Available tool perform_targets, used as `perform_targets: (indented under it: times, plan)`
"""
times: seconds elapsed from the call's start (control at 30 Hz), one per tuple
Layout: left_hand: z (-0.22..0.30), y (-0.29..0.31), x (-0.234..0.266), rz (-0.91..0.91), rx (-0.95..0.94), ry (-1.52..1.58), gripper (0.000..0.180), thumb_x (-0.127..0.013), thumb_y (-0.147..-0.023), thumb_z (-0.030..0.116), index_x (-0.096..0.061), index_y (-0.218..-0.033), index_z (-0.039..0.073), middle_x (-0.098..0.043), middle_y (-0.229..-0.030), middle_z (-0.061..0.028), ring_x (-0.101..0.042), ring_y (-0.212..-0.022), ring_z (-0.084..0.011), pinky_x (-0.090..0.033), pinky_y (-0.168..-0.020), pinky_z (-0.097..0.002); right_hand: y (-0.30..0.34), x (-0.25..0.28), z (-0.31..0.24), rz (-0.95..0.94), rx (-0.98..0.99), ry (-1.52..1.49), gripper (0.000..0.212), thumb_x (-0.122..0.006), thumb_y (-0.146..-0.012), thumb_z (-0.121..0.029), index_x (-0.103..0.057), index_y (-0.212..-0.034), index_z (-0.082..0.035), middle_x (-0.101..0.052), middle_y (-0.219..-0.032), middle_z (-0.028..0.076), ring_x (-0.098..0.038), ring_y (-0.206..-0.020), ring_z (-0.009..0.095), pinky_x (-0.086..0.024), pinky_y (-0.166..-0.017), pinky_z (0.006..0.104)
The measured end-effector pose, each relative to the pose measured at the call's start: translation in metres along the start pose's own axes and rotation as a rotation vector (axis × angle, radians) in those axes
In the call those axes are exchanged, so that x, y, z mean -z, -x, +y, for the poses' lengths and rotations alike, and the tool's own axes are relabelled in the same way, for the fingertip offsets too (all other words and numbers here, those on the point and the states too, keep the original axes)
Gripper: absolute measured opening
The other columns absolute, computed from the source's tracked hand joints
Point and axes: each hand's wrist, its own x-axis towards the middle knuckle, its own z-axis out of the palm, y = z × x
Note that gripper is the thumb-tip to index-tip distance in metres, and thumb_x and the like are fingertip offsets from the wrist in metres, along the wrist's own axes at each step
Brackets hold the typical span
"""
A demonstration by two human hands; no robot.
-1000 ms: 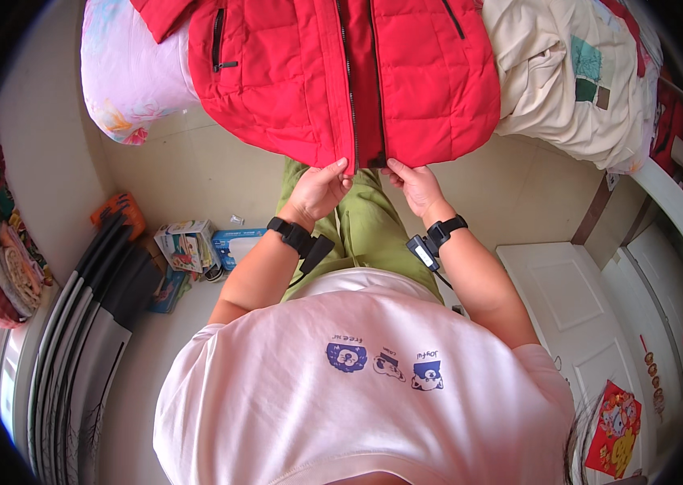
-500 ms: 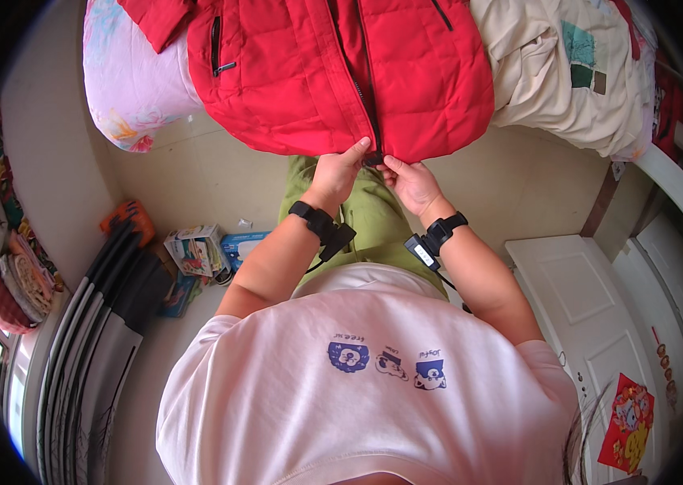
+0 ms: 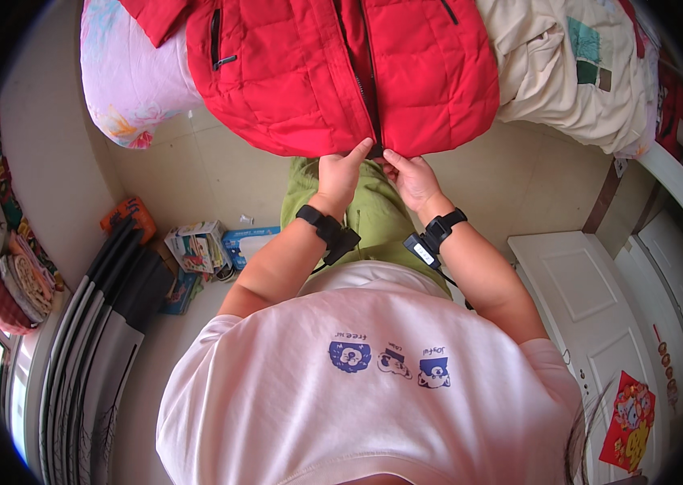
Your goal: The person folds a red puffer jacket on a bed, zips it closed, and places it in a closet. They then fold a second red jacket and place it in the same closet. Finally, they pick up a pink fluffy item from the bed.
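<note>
A red padded jacket [image 3: 293, 89] lies spread in front of me, its hem toward my body and its front parted along a dark zipper [image 3: 367, 93]. At the bottom end of that zipper both of my hands meet. My left hand [image 3: 341, 171] pinches the hem on the left side, with the thumb on top. My right hand [image 3: 414, 179] pinches the other edge just beside it, thumb also on top. The small zipper parts between my fingertips are mostly hidden. A zipped pocket [image 3: 218, 44] shows on the jacket's left half.
Floral pale bedding [image 3: 139, 89] lies left of the jacket, and a cream cloth with patches [image 3: 535, 73] lies right. Dark folded panels [image 3: 99, 323] and small boxes [image 3: 196, 246] stand at the left. A white panelled door [image 3: 575, 283] is at the right.
My fingertips have drawn slightly closer together at the zipper's lower end, and the dark piece there is now more covered. The jacket's hem has shifted very little.
</note>
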Motion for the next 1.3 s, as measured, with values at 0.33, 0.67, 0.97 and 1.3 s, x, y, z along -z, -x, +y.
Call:
perform_targets:
  times: [0.33,0.67,0.97,1.3]
  plan:
    - [0.0,0.002,0.001,-0.068,0.007,0.366,0.016,-0.07,-0.084,0.006,-0.064,-0.097,0.0,-0.066,-0.09,-0.0041,-0.06,-0.077,-0.0123,-0.046,-0.068,-0.0259,-0.001,-0.009,-0.002,0.017,0.005,0.048,0.013,-0.068,-0.086,-0.02,-0.066,-0.096,-0.011,-0.068,-0.086,0.001,-0.053,-0.072,0.007,-0.038,-0.064,0.0232]
    - [-0.007,-0.004,0.004,-0.047,0.017,0.444,0.008,-0.065,-0.088,0.005,-0.062,-0.095,0.001,-0.066,-0.09,-0.0044,-0.062,-0.079,-0.0144,-0.048,-0.069,-0.0271,-0.002,-0.012,0.002,0.016,0.003,0.083,0.015,-0.067,-0.087,-0.023,-0.066,-0.097,-0.012,-0.07,-0.088,0.002,-0.052,-0.072,0.006,-0.037,-0.065,0.0231]
    - [0.01,-0.027,0.004,-0.263,0.306,0.197,0.025,-0.07,-0.086,0.021,-0.067,-0.093,-0.003,-0.067,-0.091,-0.0086,-0.064,-0.078,-0.0188,-0.053,-0.076,-0.0308,0.001,-0.011,-0.01,0.04,0.1,0.464,0.018,-0.062,-0.091,-0.026,-0.065,-0.093,-0.008,-0.066,-0.079,0.001,-0.055,-0.069,0.007,-0.041,-0.062,0.0243]
    - [0.024,-0.043,-0.005,-0.349,0.416,0.084,0.022,-0.067,-0.088,0.016,-0.068,-0.098,-0.003,-0.067,-0.095,-0.01,-0.066,-0.085,-0.0202,-0.055,-0.082,-0.0317,0.031,-0.025,-0.047,0.471,0.556,1.53,0.026,-0.074,-0.074,-0.027,-0.067,-0.095,-0.013,-0.058,-0.062,0.006,-0.056,-0.053,0.027,-0.045,-0.053,0.0387]
